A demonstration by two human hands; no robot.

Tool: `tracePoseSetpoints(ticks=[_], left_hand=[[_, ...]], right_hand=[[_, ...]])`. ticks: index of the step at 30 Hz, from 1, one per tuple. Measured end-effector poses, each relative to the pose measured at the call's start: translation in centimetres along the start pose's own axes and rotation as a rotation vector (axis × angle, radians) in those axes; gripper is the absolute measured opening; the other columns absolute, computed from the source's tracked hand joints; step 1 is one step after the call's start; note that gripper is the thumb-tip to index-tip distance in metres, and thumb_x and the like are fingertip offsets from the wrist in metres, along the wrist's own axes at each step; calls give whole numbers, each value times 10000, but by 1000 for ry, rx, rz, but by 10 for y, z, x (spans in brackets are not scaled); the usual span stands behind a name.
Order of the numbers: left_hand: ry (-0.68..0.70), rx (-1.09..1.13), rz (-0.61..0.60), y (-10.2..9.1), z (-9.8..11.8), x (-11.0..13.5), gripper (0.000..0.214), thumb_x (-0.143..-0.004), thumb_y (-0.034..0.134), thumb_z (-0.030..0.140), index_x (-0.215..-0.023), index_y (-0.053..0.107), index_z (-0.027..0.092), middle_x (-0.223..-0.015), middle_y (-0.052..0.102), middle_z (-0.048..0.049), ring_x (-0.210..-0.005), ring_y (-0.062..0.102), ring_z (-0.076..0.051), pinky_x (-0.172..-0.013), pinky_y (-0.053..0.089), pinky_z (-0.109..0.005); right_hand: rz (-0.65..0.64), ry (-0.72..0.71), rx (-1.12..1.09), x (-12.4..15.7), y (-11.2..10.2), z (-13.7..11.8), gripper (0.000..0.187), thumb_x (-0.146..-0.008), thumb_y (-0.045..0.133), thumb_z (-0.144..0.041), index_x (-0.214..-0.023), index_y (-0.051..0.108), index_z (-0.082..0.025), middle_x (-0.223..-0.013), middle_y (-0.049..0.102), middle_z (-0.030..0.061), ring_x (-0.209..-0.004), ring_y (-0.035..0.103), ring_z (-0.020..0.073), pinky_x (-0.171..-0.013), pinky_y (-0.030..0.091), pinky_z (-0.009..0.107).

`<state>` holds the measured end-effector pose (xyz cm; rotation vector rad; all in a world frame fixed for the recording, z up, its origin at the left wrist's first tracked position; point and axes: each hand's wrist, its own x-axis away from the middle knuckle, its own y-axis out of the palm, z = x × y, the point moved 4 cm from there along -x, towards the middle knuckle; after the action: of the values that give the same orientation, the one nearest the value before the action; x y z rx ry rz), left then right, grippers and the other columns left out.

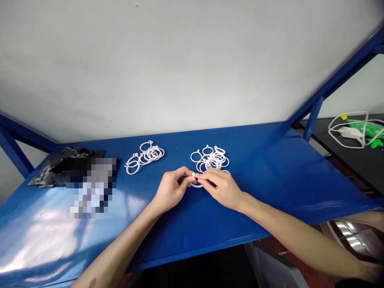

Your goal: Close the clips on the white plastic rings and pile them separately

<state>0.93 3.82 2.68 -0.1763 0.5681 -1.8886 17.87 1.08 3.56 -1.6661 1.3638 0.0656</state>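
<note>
White ring (194,175) (partly hidden) pinched between both hands (171,189) (225,189).

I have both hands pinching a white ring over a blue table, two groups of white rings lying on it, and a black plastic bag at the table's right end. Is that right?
Not quite: the head view shows the black plastic bag at the left end of the blue table. The rest stands: left hand and right hand pinch a white ring.
</note>
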Motion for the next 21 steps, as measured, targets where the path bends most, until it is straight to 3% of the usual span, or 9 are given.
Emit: tracePoseSetpoints(ticks=[4, 7, 10, 15, 21], left_hand=[[139, -205, 64, -12, 1, -6, 230, -970, 583, 410, -985, 728, 231, -936, 762, -36, -844, 685, -192, -786, 516, -298], [206, -524, 312, -34, -8, -10, 242, -972, 571, 407, -1034, 724, 229, -1029, 740, -79, -996, 644, -261, -931, 481, -394], [113, -836, 469, -55, -29, -13, 287, -963, 552, 359, -1135, 700, 184, -1177, 687, -152, -1108, 574, -340, -967, 444, -479], [-25, -1060, 418, -66, -55, -17, 286, -940, 528, 306, -1122, 697, 163, -1130, 677, -188, -1091, 530, -389, -860, 432, -491], [-7, -1054, 471, -68, -47, -14, 267, -972, 471, 319, -978, 712, 205, -1027, 695, -164, -1027, 527, -370, -803, 387, -460]], right_hand=[[65, 24, 67, -5, -6, 3, 181, -1019, 548, -220, -1059, 724, -238, -919, 757, 44, -855, 705, 184, -769, 576, 327], [153, 44, 131, -9, -18, 11, 153, -1000, 580, -218, -1004, 731, -242, -961, 751, 53, -913, 691, 205, -800, 571, 348], [254, 80, 175, -12, -31, 25, 124, -981, 609, -219, -980, 732, -240, -944, 715, 60, -916, 655, 221, -826, 556, 375], [308, 188, 153, -12, -36, 54, 130, -974, 618, -225, -1025, 736, -239, -948, 658, 54, -897, 628, 213, -829, 542, 379], [232, 235, 248, -12, -32, 67, 173, -960, 642, -260, -1103, 736, -237, -978, 674, 70, -954, 598, 249, -886, 516, 426]])
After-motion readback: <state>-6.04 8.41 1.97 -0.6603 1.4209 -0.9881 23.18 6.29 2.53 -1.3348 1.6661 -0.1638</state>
